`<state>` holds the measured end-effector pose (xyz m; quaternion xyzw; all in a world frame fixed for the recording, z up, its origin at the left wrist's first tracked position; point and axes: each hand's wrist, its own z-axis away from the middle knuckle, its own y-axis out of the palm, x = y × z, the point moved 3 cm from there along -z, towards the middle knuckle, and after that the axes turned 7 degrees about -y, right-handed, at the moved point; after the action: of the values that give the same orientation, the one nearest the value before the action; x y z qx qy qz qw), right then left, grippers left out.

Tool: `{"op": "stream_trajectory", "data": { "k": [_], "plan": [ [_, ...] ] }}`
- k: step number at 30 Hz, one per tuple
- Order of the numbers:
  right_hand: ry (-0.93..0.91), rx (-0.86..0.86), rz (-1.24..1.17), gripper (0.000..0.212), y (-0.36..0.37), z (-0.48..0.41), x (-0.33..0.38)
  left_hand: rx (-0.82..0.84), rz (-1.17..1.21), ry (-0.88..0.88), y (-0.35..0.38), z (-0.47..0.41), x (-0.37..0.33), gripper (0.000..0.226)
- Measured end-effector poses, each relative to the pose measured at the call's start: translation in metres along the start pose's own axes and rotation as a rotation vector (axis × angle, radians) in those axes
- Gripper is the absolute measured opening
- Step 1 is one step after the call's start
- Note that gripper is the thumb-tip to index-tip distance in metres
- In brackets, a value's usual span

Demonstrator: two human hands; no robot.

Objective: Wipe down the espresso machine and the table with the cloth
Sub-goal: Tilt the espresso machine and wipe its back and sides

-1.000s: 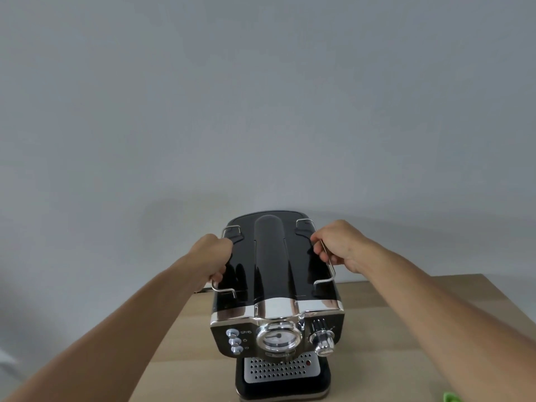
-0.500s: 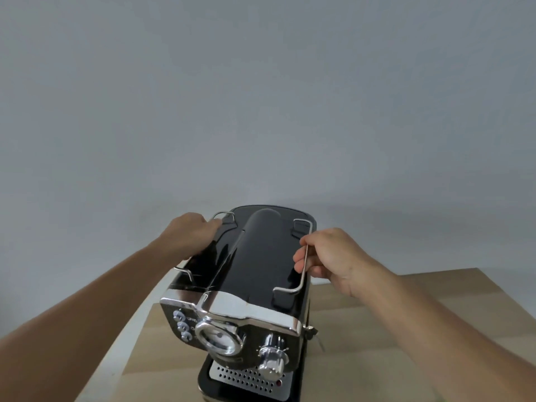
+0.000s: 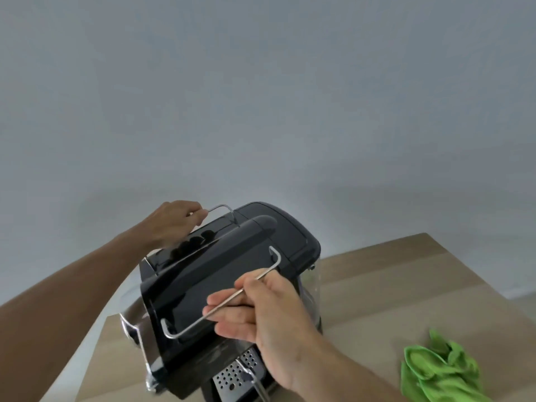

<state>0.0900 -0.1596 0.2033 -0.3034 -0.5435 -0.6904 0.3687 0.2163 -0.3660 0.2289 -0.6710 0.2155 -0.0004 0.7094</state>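
Observation:
A glossy black espresso machine point(image 3: 220, 274) with chrome trim stands on the wooden table point(image 3: 391, 285), its front turned toward the left. My left hand point(image 3: 174, 221) grips the thin metal rail on the machine's far top edge. My right hand point(image 3: 261, 311) grips the matching rail on the near top edge, fingers curled around the wire. A crumpled green cloth point(image 3: 441, 369) lies on the table to the right of the machine, apart from both hands. The perforated drip tray shows at the machine's base.
A plain grey wall fills the background. The table's left edge runs close beside the machine's base, and its far right corner is in view behind the cloth.
With both hands on the top rails, the machine has been rotated so its front now faces left. The view has dropped and the green cloth has come into sight at the right.

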Motion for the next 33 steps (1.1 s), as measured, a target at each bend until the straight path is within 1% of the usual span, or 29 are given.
{"op": "stream_trajectory", "data": {
  "k": [6,11,15,19,26,31,33],
  "plan": [
    [-0.006,-0.057,-0.070,0.021,0.009,-0.005,-0.027,-0.014,-0.026,0.059,0.007,-0.016,-0.007,0.033],
    [-0.014,-0.074,-0.130,0.020,0.020,-0.013,-0.039,-0.021,0.014,0.047,0.006,-0.026,-0.010,0.033],
    [-0.021,-0.086,-0.151,0.020,0.026,-0.019,-0.045,0.013,0.010,0.031,0.012,-0.034,-0.008,0.035],
    [-0.024,-0.069,-0.155,0.020,0.032,-0.021,-0.049,0.076,-0.007,0.025,0.013,-0.035,-0.004,0.036],
    [-0.024,-0.035,-0.140,0.019,0.042,-0.020,-0.060,0.122,-0.018,0.005,0.009,-0.028,0.005,0.037],
    [-0.033,-0.046,-0.141,0.018,0.042,-0.017,-0.062,0.060,-0.064,-0.004,0.012,-0.019,0.005,0.035],
    [-0.040,-0.054,-0.136,0.018,0.042,-0.016,-0.062,0.056,-0.046,-0.019,0.013,-0.013,0.001,0.034]
  ]
}}
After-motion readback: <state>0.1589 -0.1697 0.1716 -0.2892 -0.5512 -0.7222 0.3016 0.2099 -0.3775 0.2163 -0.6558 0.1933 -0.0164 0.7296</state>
